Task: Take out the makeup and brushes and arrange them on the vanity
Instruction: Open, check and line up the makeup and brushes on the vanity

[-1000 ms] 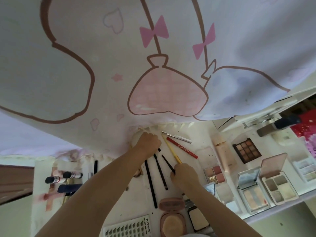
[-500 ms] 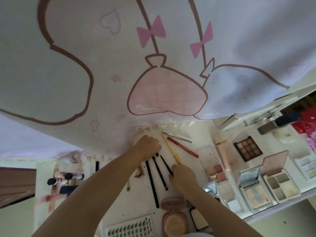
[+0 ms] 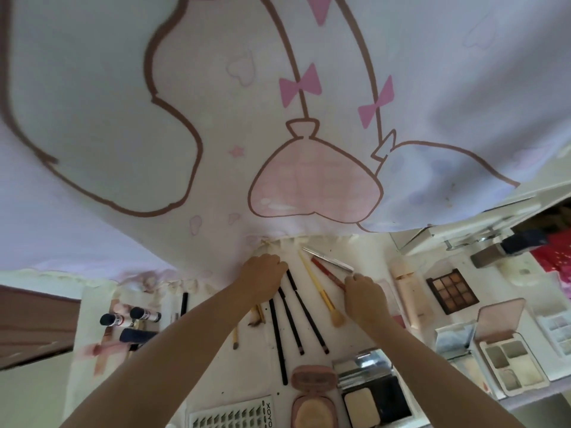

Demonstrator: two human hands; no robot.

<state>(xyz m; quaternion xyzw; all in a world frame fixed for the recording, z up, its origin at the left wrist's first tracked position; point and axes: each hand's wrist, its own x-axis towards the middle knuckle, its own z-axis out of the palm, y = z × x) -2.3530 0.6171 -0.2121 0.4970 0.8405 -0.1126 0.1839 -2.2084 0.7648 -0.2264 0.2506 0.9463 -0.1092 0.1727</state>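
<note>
Looking down over both forearms at the vanity (image 3: 200, 381), with a big printed curtain (image 3: 278, 118) hanging over the back of it. My left hand (image 3: 262, 273) is curled into a fist right at the curtain's hem, over the top ends of the black brushes (image 3: 292, 322); I can't tell if it's actually gripping anything under there. My right hand (image 3: 364, 296) is curled too, pinching the near end of the red pencil (image 3: 327, 271), which lies just beside a silver pencil (image 3: 327, 258). The yellow brush (image 3: 321, 295) sits between my hands, bristles toward me. Three black brushes fan out on the white top, and a smaller brush (image 3: 235, 338) lies left of them, partly under my left arm.

On the right: a dark eyeshadow palette (image 3: 452, 291), an open pink-lidded palette (image 3: 513, 362) and a mirrored compact (image 3: 457, 344). Closer to me there's a pink powder compact (image 3: 312, 396), a black compact (image 3: 374, 396) and a lash tray (image 3: 231, 415). A few tubes (image 3: 129, 318) sit far left.
</note>
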